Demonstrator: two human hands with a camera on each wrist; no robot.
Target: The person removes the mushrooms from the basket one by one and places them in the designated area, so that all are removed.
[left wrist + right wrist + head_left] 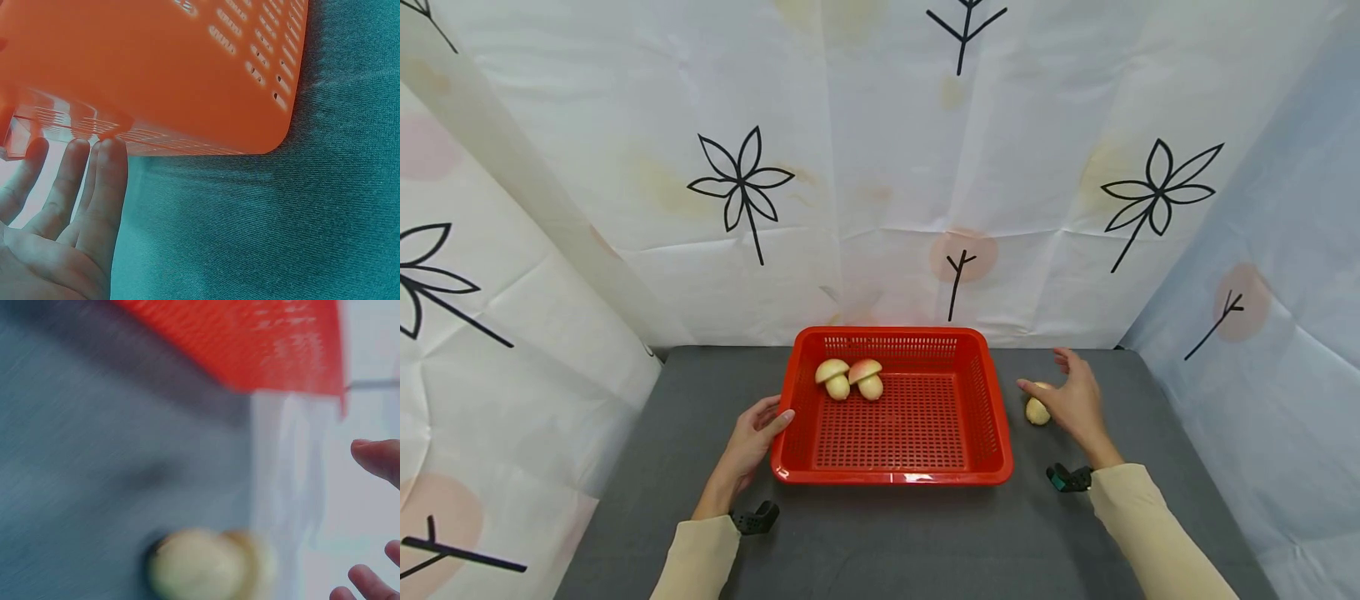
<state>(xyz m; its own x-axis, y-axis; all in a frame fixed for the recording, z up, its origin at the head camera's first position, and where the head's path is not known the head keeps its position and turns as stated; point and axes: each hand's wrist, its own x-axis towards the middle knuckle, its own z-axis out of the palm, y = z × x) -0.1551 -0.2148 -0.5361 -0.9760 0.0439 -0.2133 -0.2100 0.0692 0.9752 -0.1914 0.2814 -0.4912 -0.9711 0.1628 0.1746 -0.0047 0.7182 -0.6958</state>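
A red plastic basket with slotted walls stands on the grey table. My left hand holds its left rim, thumb over the edge and fingers against the outside wall; the left wrist view shows the fingers touching that wall. Two toy mushrooms lie inside at the back left: a pale-capped mushroom and a reddish-capped mushroom. To the basket's right, another mushroom lies on the table, partly hidden by my right hand. That hand hovers over it with thumb and fingers spread. The mushroom looks blurred in the right wrist view.
The grey tabletop extends around the basket. White patterned cloth hangs behind the table's far edge and along both sides. A dark band sits on the left wrist, and another band on the right.
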